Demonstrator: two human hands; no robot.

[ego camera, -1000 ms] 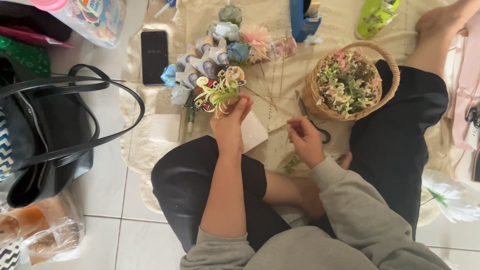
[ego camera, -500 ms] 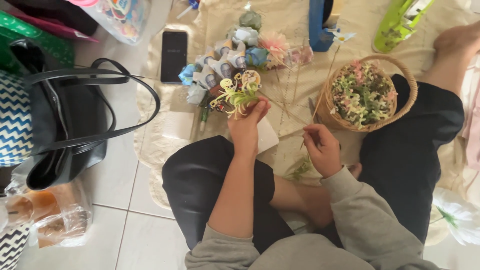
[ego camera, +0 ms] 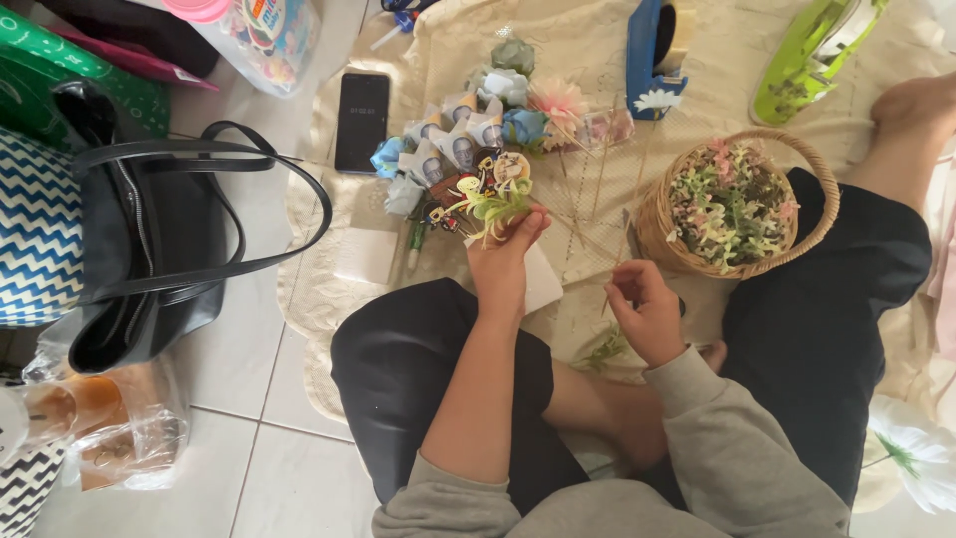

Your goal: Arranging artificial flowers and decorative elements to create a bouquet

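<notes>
Meanwhile left hand grips sprig; right hand seemingly pinches stick by flower-filled basket.

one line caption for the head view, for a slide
Seated cross-legged, left hand holds a small flower bunch while right hand pinches a thin stick.

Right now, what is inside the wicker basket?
The wicker basket holds small artificial sprigs in green, white and pink. They fill it, so its bottom and anything beneath them are hidden.
</notes>
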